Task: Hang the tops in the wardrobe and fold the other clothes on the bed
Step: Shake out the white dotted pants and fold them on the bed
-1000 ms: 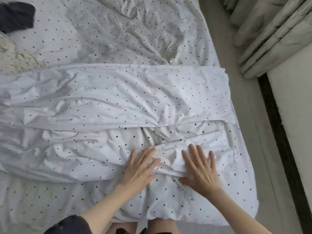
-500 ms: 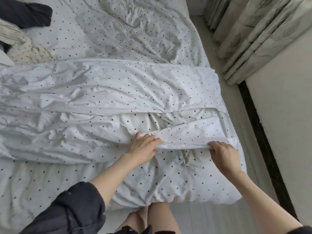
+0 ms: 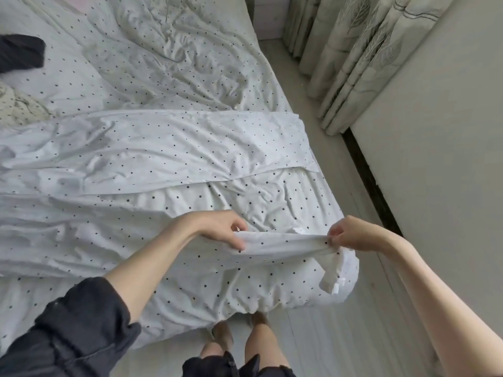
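Note:
A white dotted sheet (image 3: pixel 168 148) lies across the bed (image 3: pixel 190 63), its far part folded into a flat band. My left hand (image 3: pixel 217 227) grips the sheet's near edge, lifted a little off the mattress. My right hand (image 3: pixel 351 235) pinches the same edge near the bed's right corner, and a loose corner of cloth hangs below it. The edge is stretched taut between both hands. A dark garment (image 3: pixel 21 53) and a pale patterned garment (image 3: pixel 19 110) lie at the far left of the bed.
Pale curtains (image 3: pixel 353 58) hang at the upper right beside a light wall (image 3: pixel 435 172). A strip of floor (image 3: pixel 326 336) runs along the bed's right side and foot. My legs stand at the bed's foot.
Both hands went from lying flat on the sheet to gripping its near edge and lifting it. My right hand moved rightwards to the corner, and the view shifted.

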The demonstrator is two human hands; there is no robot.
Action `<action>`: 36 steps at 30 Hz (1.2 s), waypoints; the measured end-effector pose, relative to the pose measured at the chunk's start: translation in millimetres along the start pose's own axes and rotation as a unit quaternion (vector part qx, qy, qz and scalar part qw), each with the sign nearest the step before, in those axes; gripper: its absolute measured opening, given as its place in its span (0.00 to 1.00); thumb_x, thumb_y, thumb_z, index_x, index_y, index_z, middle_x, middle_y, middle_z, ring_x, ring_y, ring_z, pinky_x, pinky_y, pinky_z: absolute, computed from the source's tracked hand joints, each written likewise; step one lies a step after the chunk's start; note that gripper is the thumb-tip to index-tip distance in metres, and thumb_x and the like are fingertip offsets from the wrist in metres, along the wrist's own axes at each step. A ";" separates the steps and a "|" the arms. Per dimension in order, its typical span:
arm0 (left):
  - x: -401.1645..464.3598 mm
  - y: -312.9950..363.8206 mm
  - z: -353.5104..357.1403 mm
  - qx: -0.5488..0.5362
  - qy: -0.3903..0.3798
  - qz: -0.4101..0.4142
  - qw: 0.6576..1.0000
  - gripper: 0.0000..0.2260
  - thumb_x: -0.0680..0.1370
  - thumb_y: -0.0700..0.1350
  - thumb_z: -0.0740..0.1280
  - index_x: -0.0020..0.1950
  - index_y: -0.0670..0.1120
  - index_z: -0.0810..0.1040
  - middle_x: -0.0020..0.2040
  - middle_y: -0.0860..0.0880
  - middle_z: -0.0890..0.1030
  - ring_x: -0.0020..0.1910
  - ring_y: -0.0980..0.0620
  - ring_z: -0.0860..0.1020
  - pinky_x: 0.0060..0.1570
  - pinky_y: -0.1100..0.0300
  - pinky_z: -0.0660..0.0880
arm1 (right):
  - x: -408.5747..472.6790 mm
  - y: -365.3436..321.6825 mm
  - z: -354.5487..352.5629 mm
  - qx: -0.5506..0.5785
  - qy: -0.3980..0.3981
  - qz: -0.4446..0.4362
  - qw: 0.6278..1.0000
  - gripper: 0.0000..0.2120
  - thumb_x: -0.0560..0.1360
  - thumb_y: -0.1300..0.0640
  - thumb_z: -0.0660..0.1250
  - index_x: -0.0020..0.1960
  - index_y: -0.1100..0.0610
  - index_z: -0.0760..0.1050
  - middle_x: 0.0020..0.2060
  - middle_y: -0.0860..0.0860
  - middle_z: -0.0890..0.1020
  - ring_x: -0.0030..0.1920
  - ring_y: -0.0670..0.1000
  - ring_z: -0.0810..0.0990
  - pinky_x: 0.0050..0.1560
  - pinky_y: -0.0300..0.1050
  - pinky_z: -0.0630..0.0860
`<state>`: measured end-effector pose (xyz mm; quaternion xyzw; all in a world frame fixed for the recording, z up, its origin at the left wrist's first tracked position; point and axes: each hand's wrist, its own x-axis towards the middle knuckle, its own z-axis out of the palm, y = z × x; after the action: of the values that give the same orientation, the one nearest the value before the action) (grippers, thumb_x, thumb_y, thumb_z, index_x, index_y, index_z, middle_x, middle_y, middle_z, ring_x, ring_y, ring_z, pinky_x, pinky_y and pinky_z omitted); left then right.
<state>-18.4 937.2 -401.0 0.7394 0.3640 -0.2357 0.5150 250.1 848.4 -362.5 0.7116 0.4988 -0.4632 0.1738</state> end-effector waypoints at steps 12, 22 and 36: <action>109.5 -15.9 -7.8 0.139 0.464 -0.086 0.871 0.22 0.74 0.35 0.64 0.67 0.47 0.71 0.63 0.47 0.72 0.63 0.45 0.68 0.58 0.51 0.64 | 167.8 -4.7 -70.6 -0.024 0.325 -0.048 0.944 0.20 0.77 0.61 0.57 0.69 0.56 0.67 0.64 0.57 0.71 0.64 0.59 0.68 0.60 0.55 0.65; 148.5 -7.8 122.2 0.237 0.362 0.016 0.901 0.25 0.64 0.46 0.77 0.60 0.49 0.75 0.61 0.45 0.77 0.60 0.46 0.71 0.58 0.47 0.66 | 179.1 82.2 51.5 0.352 0.139 0.138 0.915 0.16 0.74 0.43 0.60 0.39 0.56 0.69 0.38 0.58 0.72 0.34 0.52 0.71 0.30 0.38 0.66; 152.7 7.9 118.8 0.236 0.341 0.004 0.910 0.35 0.60 0.27 0.74 0.66 0.45 0.75 0.65 0.41 0.75 0.64 0.41 0.75 0.58 0.39 0.72 | 172.0 115.1 37.9 0.403 0.161 0.088 0.897 0.14 0.76 0.55 0.64 0.35 0.59 0.66 0.32 0.52 0.71 0.34 0.51 0.69 0.32 0.43 0.64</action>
<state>86.2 869.8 -549.4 0.8764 0.4478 -0.0461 0.1709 344.6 865.0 -549.8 0.8267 0.2259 -0.4862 -0.1706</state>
